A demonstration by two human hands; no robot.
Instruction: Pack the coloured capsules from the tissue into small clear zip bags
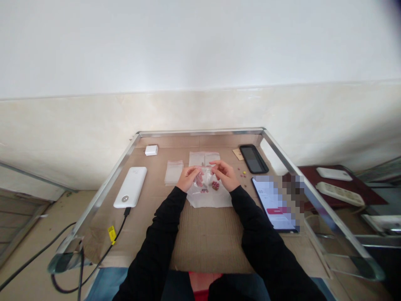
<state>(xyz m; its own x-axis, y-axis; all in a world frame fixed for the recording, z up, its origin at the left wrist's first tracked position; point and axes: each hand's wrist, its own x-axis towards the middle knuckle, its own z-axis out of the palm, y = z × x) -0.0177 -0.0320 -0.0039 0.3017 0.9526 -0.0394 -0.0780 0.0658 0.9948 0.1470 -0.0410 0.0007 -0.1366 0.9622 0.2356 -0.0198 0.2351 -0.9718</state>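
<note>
We see a small clear plastic bag (202, 179) pinched up between both hands, mid-tabletop. Left hand (189, 178) grips one edge between thumb and fingers; right hand (224, 174) pinches the other with its fingertips. Red beads (215, 185) sit just beside it on a plastic sheet (208, 200). Loose beads (242, 173), a phone (253, 159) and a power bank (130, 187) lie nearby on the cardboard-covered tabletop (213, 246).

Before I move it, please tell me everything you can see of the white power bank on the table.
The white power bank is a long slab with rounded corners and a smooth, glossy, plastic look. It lies flat on the left part of the brown cardboard sheet, its far end angled to the right. A round grey button or logo sits near its nearer end, where a black cable plugs in.
</note>
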